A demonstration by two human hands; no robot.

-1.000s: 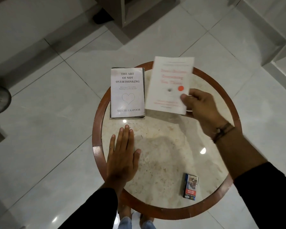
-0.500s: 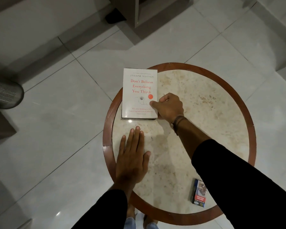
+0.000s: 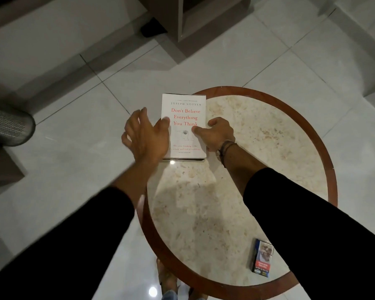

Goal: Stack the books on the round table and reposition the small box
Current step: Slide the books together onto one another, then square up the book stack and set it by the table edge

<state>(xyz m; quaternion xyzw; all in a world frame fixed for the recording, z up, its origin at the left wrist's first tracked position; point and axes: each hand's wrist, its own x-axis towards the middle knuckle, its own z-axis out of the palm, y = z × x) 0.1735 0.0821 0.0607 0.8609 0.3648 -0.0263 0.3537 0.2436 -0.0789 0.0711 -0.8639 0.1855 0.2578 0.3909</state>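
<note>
A white book titled "Don't Believe Everything You Think" (image 3: 185,109) lies face up on a second book, of which only a dark sliver (image 3: 183,159) shows at the near edge. The stack sits at the far left of the round table (image 3: 322,148), overhanging its wooden rim. My left hand (image 3: 145,135) is at the stack's left side, fingers spread, thumb resting on the cover. My right hand (image 3: 217,133) grips the right edge, thumb on the cover, fingers curled beside it. The small box (image 3: 262,258) lies near the table's front right rim, away from both hands.
A perforated metal cylinder (image 3: 7,128) stands on the tiled floor at the left. Wooden furniture (image 3: 171,18) rises behind the table. My feet (image 3: 167,278) show below the table's near rim. The stone top between the books and the box is bare.
My right hand carried the white book left and set it on the other book. My left hand lifted off the tabletop and came up to the stack's left side.
</note>
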